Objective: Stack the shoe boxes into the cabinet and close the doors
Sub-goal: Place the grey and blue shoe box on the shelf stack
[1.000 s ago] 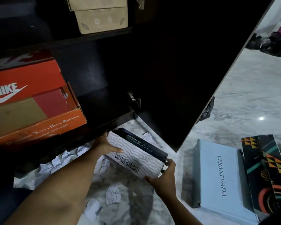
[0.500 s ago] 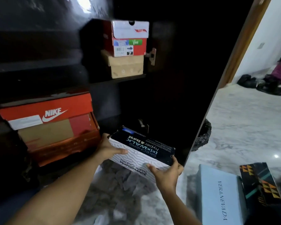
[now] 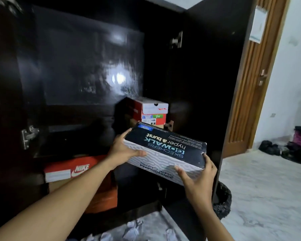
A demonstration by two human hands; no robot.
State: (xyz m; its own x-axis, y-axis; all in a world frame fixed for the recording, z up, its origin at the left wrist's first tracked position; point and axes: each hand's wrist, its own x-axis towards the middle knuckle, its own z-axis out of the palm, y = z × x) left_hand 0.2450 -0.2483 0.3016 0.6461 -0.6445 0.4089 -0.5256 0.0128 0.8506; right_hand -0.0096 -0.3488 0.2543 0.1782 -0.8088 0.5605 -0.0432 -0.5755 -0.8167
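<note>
I hold a Skechers shoe box, dark lid and white patterned sides, in the air in front of the open dark cabinet. My left hand grips its left end and my right hand grips its near right corner. Behind the box, on a cabinet shelf, a red and white shoe box sits on top of a tan box that is mostly hidden. An orange Nike box rests on the lower shelf at the left, on top of another orange box.
The cabinet's right door stands open beside my right hand. Crumpled white paper lies on the marble floor below. A black bag sits behind the door. A wooden room door and dark bags are at the right.
Both hands have lifted the Skechers box from the floor up to the level of the middle shelf. My view has tilted upward, so the floor boxes at the right are out of sight.
</note>
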